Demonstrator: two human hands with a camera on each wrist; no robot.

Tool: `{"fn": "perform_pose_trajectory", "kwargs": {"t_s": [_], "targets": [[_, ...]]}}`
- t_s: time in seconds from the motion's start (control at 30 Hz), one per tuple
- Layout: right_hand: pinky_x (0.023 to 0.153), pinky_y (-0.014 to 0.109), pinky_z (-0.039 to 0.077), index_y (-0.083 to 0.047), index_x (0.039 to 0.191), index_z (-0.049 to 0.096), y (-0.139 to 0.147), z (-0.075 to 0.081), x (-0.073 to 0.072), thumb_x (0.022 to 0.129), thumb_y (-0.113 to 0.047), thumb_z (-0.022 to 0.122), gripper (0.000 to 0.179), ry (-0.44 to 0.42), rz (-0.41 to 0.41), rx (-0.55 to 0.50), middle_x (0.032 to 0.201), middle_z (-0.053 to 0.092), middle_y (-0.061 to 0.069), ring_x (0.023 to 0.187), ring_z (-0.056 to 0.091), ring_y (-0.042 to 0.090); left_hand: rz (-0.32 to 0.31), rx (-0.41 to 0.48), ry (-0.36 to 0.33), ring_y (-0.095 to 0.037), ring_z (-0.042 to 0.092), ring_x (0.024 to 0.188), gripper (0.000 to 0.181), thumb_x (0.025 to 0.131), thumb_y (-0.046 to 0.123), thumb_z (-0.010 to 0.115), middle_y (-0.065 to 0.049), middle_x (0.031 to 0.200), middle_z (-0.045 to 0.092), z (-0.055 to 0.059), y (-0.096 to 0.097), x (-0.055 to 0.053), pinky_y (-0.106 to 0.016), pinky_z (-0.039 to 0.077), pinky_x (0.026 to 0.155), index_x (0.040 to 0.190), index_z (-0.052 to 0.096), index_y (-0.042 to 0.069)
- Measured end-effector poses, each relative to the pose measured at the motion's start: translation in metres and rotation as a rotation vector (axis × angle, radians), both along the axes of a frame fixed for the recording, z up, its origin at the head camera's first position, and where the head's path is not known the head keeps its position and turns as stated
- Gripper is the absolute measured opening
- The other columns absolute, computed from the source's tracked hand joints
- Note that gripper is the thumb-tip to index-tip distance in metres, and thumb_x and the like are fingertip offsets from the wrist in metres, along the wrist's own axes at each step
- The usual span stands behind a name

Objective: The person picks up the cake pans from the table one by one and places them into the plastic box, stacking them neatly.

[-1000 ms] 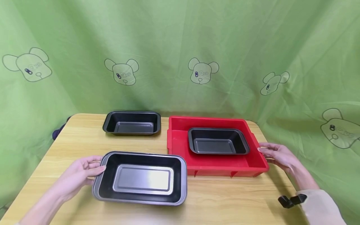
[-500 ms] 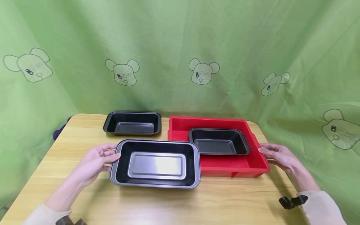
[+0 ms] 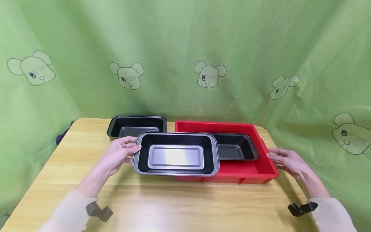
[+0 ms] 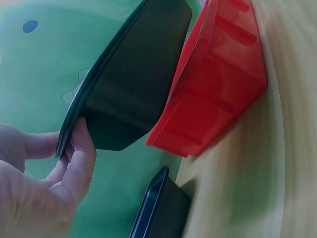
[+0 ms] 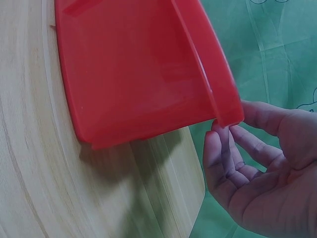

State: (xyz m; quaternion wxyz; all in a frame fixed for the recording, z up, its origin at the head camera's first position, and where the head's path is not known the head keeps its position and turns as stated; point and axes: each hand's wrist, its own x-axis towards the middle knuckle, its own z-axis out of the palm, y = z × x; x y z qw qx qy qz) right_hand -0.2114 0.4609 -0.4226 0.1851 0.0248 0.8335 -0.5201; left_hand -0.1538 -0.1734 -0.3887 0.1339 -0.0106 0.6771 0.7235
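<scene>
A dark loaf pan (image 3: 175, 157) is held up by its left rim, pinched between the thumb and fingers of my left hand (image 3: 118, 154). It overlaps the left part of the red bin (image 3: 226, 178) in the head view; the left wrist view shows the pan's underside (image 4: 133, 74) above the bin's rim (image 4: 173, 94). My right hand (image 3: 287, 161) grips the bin's right rim, thumb over and fingers curled beneath, as the right wrist view shows at the bin's edge (image 5: 225, 99). Inside the bin lies another dark loaf pan (image 3: 236, 146), partly hidden behind the held one.
A third dark loaf pan (image 3: 136, 124) stands on the wooden table (image 3: 162, 206) at the back left, its front corner hidden by the held pan. Behind the table hangs a green curtain (image 3: 171, 48) printed with bear heads.
My left hand has carried the loaf pan right and away from me, from the table's front left to over the bin's left side. The right hand and the bin have stayed put.
</scene>
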Motion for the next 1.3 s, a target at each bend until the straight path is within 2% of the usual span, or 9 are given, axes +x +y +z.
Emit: {"fn": "perform_pose_trajectory", "kwargs": {"t_s": [0.17, 0.4, 0.63, 0.87, 1.13, 1.3], "targets": [[0.086, 0.024, 0.065, 0.016, 0.155, 0.029, 0.0, 0.0, 0.0, 0.109, -0.023, 0.058, 0.067, 0.0, 0.003, 0.009, 0.103, 0.074, -0.024, 0.095, 0.075, 0.006, 0.023, 0.029, 0.003, -0.002, 0.07, 0.072, 0.033, 0.1, 0.001, 0.062, 0.013, 0.087, 0.074, 0.001, 0.015, -0.011, -0.02, 0.06, 0.06, 0.131, 0.052, -0.005], [0.084, 0.023, 0.065, 0.005, 0.147, 0.048, 0.0, 0.002, 0.0, 0.108, -0.021, 0.06, 0.049, -0.002, -0.013, -0.021, 0.102, 0.076, -0.022, 0.093, 0.075, 0.007, 0.064, 0.045, -0.019, -0.003, 0.069, 0.07, 0.04, 0.1, 0.0, 0.063, 0.011, 0.085, 0.074, -0.002, 0.04, -0.03, -0.018, 0.06, 0.059, 0.137, 0.051, -0.009], [0.084, 0.023, 0.065, 0.012, 0.151, 0.04, -0.002, 0.003, 0.0, 0.108, -0.022, 0.06, 0.058, -0.003, -0.012, -0.007, 0.102, 0.075, -0.023, 0.093, 0.075, 0.006, 0.091, 0.041, -0.028, -0.005, 0.068, 0.069, 0.041, 0.099, -0.001, 0.064, 0.006, 0.087, 0.074, -0.004, 0.063, -0.044, -0.018, 0.06, 0.057, 0.138, 0.054, -0.008], [0.085, 0.022, 0.065, 0.016, 0.154, 0.031, -0.002, 0.001, -0.001, 0.108, -0.023, 0.06, 0.067, -0.006, -0.004, 0.014, 0.102, 0.074, -0.024, 0.094, 0.075, 0.006, 0.104, 0.063, -0.021, -0.005, 0.065, 0.063, 0.041, 0.098, -0.003, 0.064, 0.004, 0.083, 0.07, 0.003, 0.084, -0.056, -0.019, 0.06, 0.055, 0.137, 0.054, -0.01], [0.084, 0.022, 0.065, 0.014, 0.152, 0.036, -0.003, 0.002, -0.001, 0.108, -0.022, 0.06, 0.062, -0.01, -0.009, -0.006, 0.101, 0.075, -0.023, 0.093, 0.075, 0.006, 0.097, 0.088, -0.023, -0.006, 0.064, 0.06, 0.036, 0.098, -0.003, 0.062, 0.002, 0.08, 0.069, 0.011, 0.105, -0.067, -0.019, 0.06, 0.053, 0.133, 0.058, -0.009], [0.085, 0.022, 0.065, 0.007, 0.15, 0.046, -0.001, 0.001, 0.0, 0.108, -0.02, 0.06, 0.051, -0.012, -0.005, -0.017, 0.103, 0.075, -0.023, 0.095, 0.075, 0.006, 0.096, 0.084, -0.037, -0.008, 0.064, 0.059, 0.034, 0.097, -0.003, 0.064, 0.001, 0.078, 0.069, 0.016, 0.12, -0.076, -0.02, 0.059, 0.052, 0.131, 0.06, -0.007]]}}
